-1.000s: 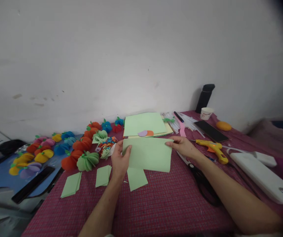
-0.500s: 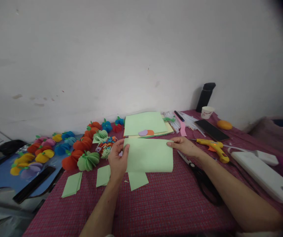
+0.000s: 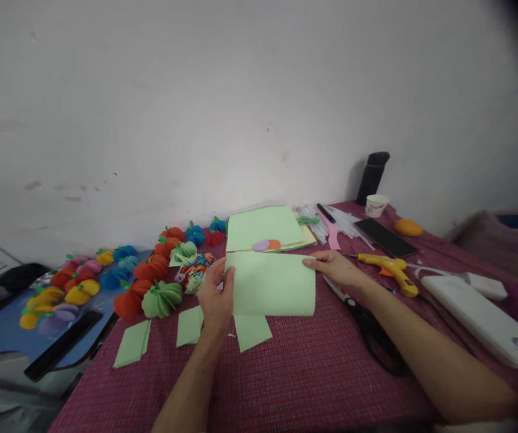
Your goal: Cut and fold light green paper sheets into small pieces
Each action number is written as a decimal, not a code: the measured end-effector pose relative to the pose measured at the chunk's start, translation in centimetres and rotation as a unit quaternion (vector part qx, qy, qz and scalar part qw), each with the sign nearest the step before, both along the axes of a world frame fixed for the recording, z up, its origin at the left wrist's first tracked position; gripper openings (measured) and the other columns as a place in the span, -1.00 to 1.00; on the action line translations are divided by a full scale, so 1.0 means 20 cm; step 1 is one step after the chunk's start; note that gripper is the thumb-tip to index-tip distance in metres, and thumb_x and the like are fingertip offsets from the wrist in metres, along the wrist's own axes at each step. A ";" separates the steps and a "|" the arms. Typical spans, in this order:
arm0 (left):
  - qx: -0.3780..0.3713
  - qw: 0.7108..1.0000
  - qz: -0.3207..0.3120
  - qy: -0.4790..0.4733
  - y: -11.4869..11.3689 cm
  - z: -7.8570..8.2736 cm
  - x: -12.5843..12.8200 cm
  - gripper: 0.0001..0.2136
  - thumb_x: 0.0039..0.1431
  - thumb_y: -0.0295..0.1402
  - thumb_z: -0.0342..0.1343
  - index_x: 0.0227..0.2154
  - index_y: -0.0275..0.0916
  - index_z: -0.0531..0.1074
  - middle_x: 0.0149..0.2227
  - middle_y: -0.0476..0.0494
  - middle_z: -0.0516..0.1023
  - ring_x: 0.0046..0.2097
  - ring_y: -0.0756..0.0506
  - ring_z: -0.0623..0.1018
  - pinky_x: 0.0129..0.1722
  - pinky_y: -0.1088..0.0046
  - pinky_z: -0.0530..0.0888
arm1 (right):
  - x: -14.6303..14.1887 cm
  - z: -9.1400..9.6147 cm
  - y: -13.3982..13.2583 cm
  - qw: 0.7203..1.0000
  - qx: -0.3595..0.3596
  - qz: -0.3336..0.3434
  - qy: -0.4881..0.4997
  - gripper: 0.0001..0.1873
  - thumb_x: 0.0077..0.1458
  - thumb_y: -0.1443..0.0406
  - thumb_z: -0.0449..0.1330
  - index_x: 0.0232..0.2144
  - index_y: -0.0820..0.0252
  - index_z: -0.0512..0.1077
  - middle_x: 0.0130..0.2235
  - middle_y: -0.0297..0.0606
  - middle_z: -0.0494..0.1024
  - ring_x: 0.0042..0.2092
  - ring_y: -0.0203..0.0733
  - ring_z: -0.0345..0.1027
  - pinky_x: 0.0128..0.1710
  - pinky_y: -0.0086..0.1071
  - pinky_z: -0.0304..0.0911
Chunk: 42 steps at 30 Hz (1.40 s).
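Both my hands hold one light green paper sheet [image 3: 272, 284] above the red checked cloth [image 3: 295, 373]. My left hand [image 3: 216, 297] pinches its left edge with thumb on top. My right hand [image 3: 335, 267] grips its upper right corner. The sheet's lower edge curls as a fold. Three small folded green pieces [image 3: 250, 332] [image 3: 189, 325] [image 3: 132, 343] lie on the cloth just below and to the left. Black scissors [image 3: 367, 328] lie under my right forearm.
A stack of green and yellow sheets [image 3: 263, 227] with cut circles lies behind. Paper pumpkins [image 3: 150, 282] in several colours spread to the left. On the right are a yellow glue gun [image 3: 391, 272], a phone [image 3: 385, 238], a cup [image 3: 376, 205], a black bottle [image 3: 371, 176] and a white box [image 3: 484, 322].
The green sheet's lower half has been brought up, so its bottom edge is now a rounded fold. My hands have stayed almost in place.
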State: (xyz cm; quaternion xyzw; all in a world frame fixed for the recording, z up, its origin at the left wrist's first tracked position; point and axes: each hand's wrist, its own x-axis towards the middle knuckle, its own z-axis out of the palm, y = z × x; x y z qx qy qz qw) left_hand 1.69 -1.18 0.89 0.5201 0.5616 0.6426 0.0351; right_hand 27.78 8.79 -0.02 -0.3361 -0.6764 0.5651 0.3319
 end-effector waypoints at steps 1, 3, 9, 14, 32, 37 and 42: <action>-0.002 1.000 0.004 -0.001 0.00 0.00 0.00 -0.71 0.04 -0.31 0.08 -0.15 -0.23 0.34 -0.19 -0.17 0.48 -0.20 -0.06 0.51 -0.19 0.39 0.44 | 0.00 0.00 0.00 1.000 -0.002 -0.003 0.002 -0.63 -0.09 0.06 0.16 -0.48 0.28 0.47 -0.44 -0.26 0.51 -0.41 -0.26 0.31 -0.33 -0.35 0.18; -0.005 1.000 0.012 -0.004 0.00 0.01 0.00 -0.68 0.03 -0.31 0.09 -0.12 -0.23 0.33 -0.23 -0.16 0.50 -0.23 -0.06 0.52 -0.21 0.39 0.45 | -0.01 0.01 -0.01 1.000 -0.008 -0.006 0.009 -0.62 -0.10 0.05 0.16 -0.48 0.30 0.46 -0.43 -0.24 0.52 -0.39 -0.25 0.32 -0.31 -0.33 0.19; -0.013 0.999 0.026 0.013 -0.01 0.01 0.01 -0.65 0.03 -0.31 0.09 -0.07 -0.18 0.33 -0.18 -0.14 0.50 -0.19 -0.06 0.50 -0.17 0.41 0.43 | -0.01 0.02 -0.02 1.000 -0.006 -0.002 0.027 -0.65 -0.09 0.07 0.16 -0.49 0.29 0.46 -0.46 -0.27 0.51 -0.42 -0.27 0.30 -0.34 -0.34 0.19; -0.022 0.997 0.044 0.051 -0.01 -0.01 0.00 -0.68 0.03 -0.30 0.08 -0.10 -0.11 0.38 -0.13 -0.11 0.49 -0.12 -0.10 0.48 -0.04 0.33 0.35 | -0.01 0.02 -0.03 1.000 0.003 -0.007 0.021 -0.66 -0.07 0.08 0.15 -0.51 0.28 0.45 -0.49 -0.30 0.49 -0.46 -0.31 0.27 -0.39 -0.39 0.16; -0.037 0.997 -0.042 -0.061 0.02 -0.04 -0.01 -0.68 0.02 -0.28 0.07 -0.13 -0.20 0.34 -0.27 -0.15 0.50 -0.25 -0.08 0.52 -0.27 0.42 0.45 | -0.01 0.04 -0.05 0.997 -0.039 -0.052 0.033 -0.54 -0.17 -0.04 0.17 -0.49 0.28 0.45 -0.57 -0.25 0.46 -0.52 -0.26 0.29 -0.54 -0.39 0.15; -0.044 0.993 -0.084 -0.075 0.04 -0.07 -0.02 -0.71 0.00 -0.29 0.09 -0.17 -0.20 0.37 -0.27 -0.14 0.51 -0.24 -0.08 0.51 -0.20 0.38 0.41 | -0.01 0.02 -0.04 0.998 -0.033 -0.050 0.012 -0.55 -0.16 -0.03 0.18 -0.48 0.27 0.46 -0.57 -0.24 0.47 -0.51 -0.24 0.31 -0.52 -0.37 0.16; -0.079 0.971 -0.132 -0.185 0.08 -0.12 -0.04 -0.74 -0.09 -0.24 0.16 -0.33 -0.27 0.40 -0.39 -0.13 0.53 -0.35 -0.08 0.51 -0.34 0.44 0.42 | 0.00 0.01 -0.03 0.999 -0.020 -0.037 -0.009 -0.56 -0.19 -0.02 0.20 -0.49 0.27 0.47 -0.59 -0.26 0.47 -0.46 -0.19 0.34 -0.47 -0.34 0.20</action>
